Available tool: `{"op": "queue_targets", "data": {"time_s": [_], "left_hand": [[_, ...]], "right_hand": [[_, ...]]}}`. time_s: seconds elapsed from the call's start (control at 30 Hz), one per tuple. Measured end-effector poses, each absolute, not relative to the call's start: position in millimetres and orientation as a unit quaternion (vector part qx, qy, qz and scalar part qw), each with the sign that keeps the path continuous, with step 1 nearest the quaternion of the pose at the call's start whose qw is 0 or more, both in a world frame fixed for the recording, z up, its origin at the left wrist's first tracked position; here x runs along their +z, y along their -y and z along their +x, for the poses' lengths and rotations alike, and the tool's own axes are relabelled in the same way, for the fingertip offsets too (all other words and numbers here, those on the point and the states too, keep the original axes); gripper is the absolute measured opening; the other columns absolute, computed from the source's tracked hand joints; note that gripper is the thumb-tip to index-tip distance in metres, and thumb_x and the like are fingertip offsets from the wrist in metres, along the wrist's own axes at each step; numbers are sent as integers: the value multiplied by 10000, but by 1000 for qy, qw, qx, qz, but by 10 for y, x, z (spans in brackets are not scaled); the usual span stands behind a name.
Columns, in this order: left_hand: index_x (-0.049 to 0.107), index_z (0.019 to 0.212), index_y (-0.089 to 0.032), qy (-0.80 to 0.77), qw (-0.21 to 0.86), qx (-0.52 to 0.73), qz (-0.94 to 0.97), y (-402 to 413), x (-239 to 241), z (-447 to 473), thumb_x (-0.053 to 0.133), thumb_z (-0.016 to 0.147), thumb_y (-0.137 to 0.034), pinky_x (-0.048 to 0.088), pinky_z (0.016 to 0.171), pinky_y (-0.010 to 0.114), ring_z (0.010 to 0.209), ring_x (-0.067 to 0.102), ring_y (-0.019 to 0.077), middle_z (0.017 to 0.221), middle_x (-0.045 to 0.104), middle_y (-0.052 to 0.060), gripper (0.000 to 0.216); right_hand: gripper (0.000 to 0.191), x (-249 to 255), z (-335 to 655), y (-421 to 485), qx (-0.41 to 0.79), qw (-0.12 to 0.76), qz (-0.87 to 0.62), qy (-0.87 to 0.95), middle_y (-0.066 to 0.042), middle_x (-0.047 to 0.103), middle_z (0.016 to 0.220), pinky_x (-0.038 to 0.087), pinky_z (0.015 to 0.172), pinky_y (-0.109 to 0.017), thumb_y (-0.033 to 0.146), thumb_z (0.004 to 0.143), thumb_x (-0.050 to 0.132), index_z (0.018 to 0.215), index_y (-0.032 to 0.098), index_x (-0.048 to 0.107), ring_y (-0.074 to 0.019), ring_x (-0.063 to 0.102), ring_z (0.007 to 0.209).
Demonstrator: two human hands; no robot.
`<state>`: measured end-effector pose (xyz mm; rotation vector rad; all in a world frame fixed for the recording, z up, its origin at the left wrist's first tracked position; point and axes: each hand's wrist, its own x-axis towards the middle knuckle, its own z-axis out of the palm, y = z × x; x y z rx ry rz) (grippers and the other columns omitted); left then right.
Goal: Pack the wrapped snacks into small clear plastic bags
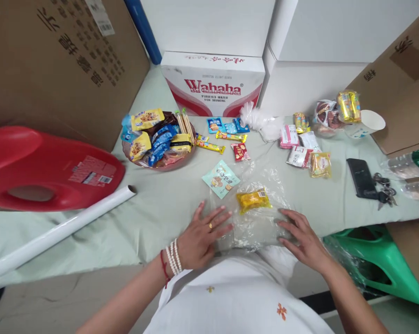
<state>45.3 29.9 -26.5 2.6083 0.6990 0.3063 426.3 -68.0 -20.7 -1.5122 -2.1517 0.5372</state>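
Note:
A clear plastic bag lies flat on the pale green table near its front edge. A yellow snack packet shows through the bag, whether inside or under it I cannot tell. My left hand, with a ring and bead bracelets, rests flat with fingers spread at the bag's left edge. My right hand lies flat with fingers stretched on the bag's right edge. A light green snack packet lies just beyond the bag.
A round tray piled with snacks stands at the back left. Loose packets lie around. A phone with keys, a paper cup, a white roll, red stool, green stool and cartons surround.

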Motion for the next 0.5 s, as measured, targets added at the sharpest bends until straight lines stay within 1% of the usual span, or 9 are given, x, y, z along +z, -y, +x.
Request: {"op": "queue_targets", "data": {"time_s": [0.07, 0.13, 0.17, 0.27, 0.33, 0.37, 0.43, 0.5], "left_hand": [[351, 1602, -321, -241, 241, 81, 937, -334, -265, 445, 636, 826, -298, 18, 1251, 715, 1558, 324, 357, 1665, 390, 115, 827], [401, 1579, -319, -253, 248, 73, 932, -371, -289, 428, 653, 858, -394, 37, 1245, 718, 1550, 336, 370, 1668, 378, 133, 767], [444, 1553, -323, -257, 247, 73, 931, -385, -304, 415, 651, 867, -429, 35, 1242, 721, 1552, 328, 378, 1673, 370, 132, 725], [557, 1468, -329, -262, 240, 93, 930, -400, -345, 375, 605, 884, -433, 6, 1234, 726, 1575, 264, 391, 1683, 357, 105, 596], [586, 1437, -326, -263, 242, 115, 927, -394, -363, 364, 557, 887, -384, 1, 1237, 719, 1590, 228, 380, 1684, 360, 87, 553], [591, 1428, -323, -265, 245, 124, 924, -389, -370, 365, 542, 884, -366, 8, 1240, 714, 1593, 220, 374, 1686, 357, 82, 549], [594, 1418, -309, -272, 248, 132, 920, -382, -381, 376, 546, 854, -343, 24, 1243, 708, 1592, 228, 370, 1688, 351, 88, 568], [582, 1422, -290, -277, 247, 125, 920, -380, -387, 390, 572, 786, -303, 25, 1244, 710, 1585, 248, 374, 1676, 373, 101, 636]], "right_hand": [[270, -236, 4263, 687, 189, 235, -554, 776, -121, 599, 1408, 544, 1037, -555, 247, 980, 612, 1233, 311, 679, -317, 567, 1307], [179, -172, 4281, 673, 207, 229, -546, 779, -109, 650, 1325, 558, 1011, -529, 234, 990, 596, 1103, 294, 721, -301, 601, 1251], [162, -111, 4293, 657, 225, 222, -536, 782, -104, 660, 1307, 559, 1010, -519, 242, 991, 599, 1080, 289, 726, -297, 606, 1243], [181, 98, 4280, 528, 249, 223, -521, 785, -99, 673, 1276, 550, 1008, -504, 284, 997, 600, 1137, 292, 714, -294, 605, 1231], [248, 184, 4191, 346, 207, 230, -544, 780, -113, 660, 1289, 536, 997, -506, 310, 1009, 583, 1233, 290, 687, -298, 598, 1194], [300, 199, 4123, 229, 180, 220, -556, 781, -124, 639, 1331, 525, 994, -511, 333, 1009, 586, 1294, 284, 664, -304, 586, 1179], [420, 187, 3965, -23, 148, 169, -565, 794, -142, 596, 1408, 502, 985, -521, 379, 999, 602, 1403, 266, 607, -321, 556, 1156], [445, 158, 3814, -248, 143, 112, -556, 811, -145, 611, 1387, 488, 954, -513, 381, 1005, 583, 1429, 246, 593, -326, 538, 1116]]}}
